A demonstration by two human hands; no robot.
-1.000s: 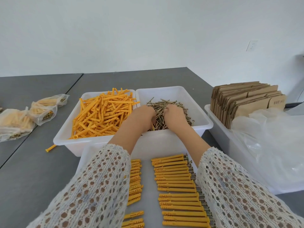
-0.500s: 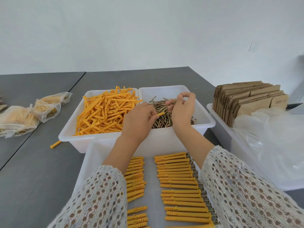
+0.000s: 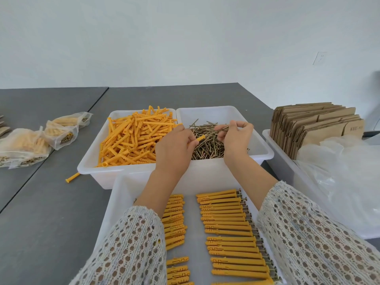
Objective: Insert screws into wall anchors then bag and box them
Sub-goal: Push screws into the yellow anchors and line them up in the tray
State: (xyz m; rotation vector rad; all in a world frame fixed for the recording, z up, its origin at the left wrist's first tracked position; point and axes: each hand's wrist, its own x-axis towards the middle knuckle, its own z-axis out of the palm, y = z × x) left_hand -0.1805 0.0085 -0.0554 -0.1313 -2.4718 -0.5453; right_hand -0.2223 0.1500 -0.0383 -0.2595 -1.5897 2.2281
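Note:
My left hand (image 3: 174, 149) grips a yellow wall anchor (image 3: 199, 138) whose open end pokes out toward the right. My right hand (image 3: 236, 138) pinches a screw (image 3: 221, 128) just above it, over the pile of loose screws (image 3: 207, 145) in the right white bin (image 3: 265, 153). The left white bin (image 3: 88, 165) is heaped with loose yellow anchors (image 3: 133, 138). In the near tray (image 3: 121, 194), rows of anchors with screws in them (image 3: 228, 225) lie side by side.
Filled clear bags (image 3: 26, 147) lie on the grey table at the left. One stray anchor (image 3: 72, 177) lies beside the left bin. At the right, a white bin (image 3: 273, 149) holds flat cardboard boxes (image 3: 314, 124) and clear plastic bags (image 3: 347, 182).
Both hands lifted out of the screw bin. The left hand now holds an anchor up, and the right hand has drawn a screw out and apart from it.

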